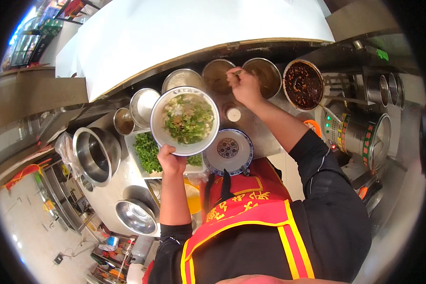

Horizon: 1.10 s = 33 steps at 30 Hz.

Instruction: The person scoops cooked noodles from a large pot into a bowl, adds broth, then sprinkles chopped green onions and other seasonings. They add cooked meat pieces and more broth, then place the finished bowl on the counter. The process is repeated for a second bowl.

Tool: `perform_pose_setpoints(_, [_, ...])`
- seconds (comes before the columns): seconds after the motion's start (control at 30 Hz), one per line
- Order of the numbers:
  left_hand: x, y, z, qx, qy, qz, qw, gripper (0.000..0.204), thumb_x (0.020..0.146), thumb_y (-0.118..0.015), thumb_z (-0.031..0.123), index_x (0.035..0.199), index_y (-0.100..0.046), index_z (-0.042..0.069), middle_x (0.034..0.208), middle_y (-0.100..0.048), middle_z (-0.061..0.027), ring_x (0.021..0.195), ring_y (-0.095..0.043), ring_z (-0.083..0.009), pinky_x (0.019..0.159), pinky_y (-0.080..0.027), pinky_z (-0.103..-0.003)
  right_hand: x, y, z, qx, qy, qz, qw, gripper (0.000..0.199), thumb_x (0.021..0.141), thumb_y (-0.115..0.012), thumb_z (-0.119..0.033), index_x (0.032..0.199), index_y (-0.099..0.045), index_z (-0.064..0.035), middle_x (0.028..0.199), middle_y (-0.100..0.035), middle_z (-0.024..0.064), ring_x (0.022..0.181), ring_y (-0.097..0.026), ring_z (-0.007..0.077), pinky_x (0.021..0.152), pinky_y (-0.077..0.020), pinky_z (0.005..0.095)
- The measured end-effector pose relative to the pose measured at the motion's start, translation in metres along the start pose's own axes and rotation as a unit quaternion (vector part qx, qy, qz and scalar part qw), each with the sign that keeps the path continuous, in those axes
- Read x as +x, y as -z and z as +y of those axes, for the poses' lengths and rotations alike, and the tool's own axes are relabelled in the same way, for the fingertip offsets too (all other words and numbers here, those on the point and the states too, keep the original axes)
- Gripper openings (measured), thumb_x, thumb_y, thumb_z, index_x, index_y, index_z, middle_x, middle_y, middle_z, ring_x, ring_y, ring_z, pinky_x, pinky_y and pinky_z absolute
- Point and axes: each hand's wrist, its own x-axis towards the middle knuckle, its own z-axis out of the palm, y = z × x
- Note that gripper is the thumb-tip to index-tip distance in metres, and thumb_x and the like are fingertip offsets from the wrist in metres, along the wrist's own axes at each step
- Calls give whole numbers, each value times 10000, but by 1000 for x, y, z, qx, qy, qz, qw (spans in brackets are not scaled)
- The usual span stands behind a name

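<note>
My left hand [173, 161] grips the near rim of a white bowl [158, 130], which is held up above the counter. Chopped green herbs and pale bits lie in it, with a brownish powder on top. My right hand [245, 86] is raised over the front of two round seasoning containers, its fingers drawn together; whatever they hold is too small to make out. The left container [217, 71] and the right container [265, 75] have brownish contents. Close to my apron stands a blue-and-white patterned bowl [241, 154] with nothing seen in it.
A pot of dark red chili sauce [304, 85] stands right of the containers, near a steel cooker [364, 139] with lit indicators. Chopped greens [146, 151] fill a white tray under the held bowl. Steel basins [110, 146] stand at left; a white panel [194, 28] rises beyond.
</note>
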Motion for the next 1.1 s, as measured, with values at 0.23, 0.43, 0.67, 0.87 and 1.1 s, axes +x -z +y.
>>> perform_pose_setpoints(0.23, [-5,4,10,-27,8,45,999,758,691,-488,79,1441,-474,-30,1335,-585,-175,1249,-572,-365,1118,-456,-512,-6,-8,13,-21,-13,-21,999,126,969,-648,-162,1022,-727,-80,883,-762,137,840,-751,342,763,-598,430])
perform_pose_setpoints(0.43, [-6,7,10,-10,-8,27,1000,743,700,-475,61,1435,-474,-47,1328,-595,-173,1252,-574,-357,1124,-451,-497,-4,-5,7,-15,-15,-23,999,134,988,-636,-149,1043,-724,-63,882,-763,147,814,-758,285,750,-602,395])
perform_pose_setpoints(0.67, [6,15,16,11,-4,40,999,598,719,-485,27,1306,-543,-73,1216,-630,-154,1120,-626,-322,1054,-487,-449,-46,58,-24,136,146,68,978,78,1024,-626,-44,1051,-671,13,869,-714,63,736,-653,95,673,-545,256])
perform_pose_setpoints(0.87, [13,1,26,32,-14,-46,998,629,724,-480,42,1341,-532,-66,1281,-614,-158,1187,-603,-322,1071,-475,-456,-58,92,28,-90,10,156,984,99,950,-687,-110,1002,-756,-60,955,-765,152,848,-749,288,770,-577,375])
perform_pose_setpoints(1.1, [16,-9,34,32,13,-61,998,696,733,-480,80,1419,-504,-33,1366,-586,-163,1286,-562,-350,1125,-455,-488,-62,75,44,-108,-28,104,988,115,914,-726,-159,979,-808,-113,894,-772,140,805,-753,299,743,-579,390])
